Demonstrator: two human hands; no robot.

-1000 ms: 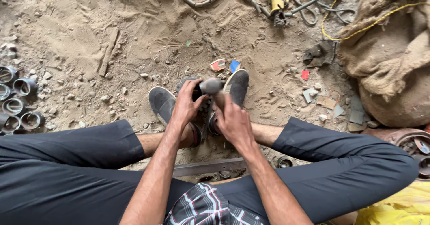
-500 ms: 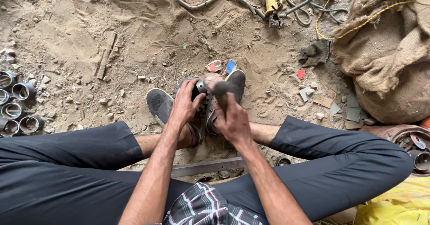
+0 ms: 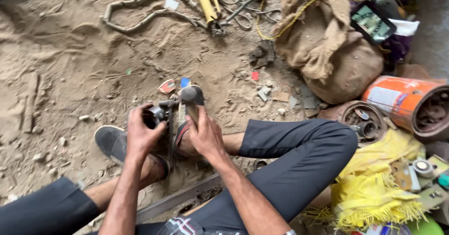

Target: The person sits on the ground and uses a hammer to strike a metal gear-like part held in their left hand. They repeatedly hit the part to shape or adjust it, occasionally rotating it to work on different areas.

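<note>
View swung right since before — both hands' (image 3: 140, 134) grip clamped around dark metal part (image 3: 161, 113).

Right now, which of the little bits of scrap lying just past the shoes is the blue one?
The blue scrap lies on the sand right beside the hammer-like head. The piece to its left is red and white, and the one further right is plain red.

Single head view, looking steeply down, close over lap, sandy ground (image 3: 70, 66) filling frame.
</note>
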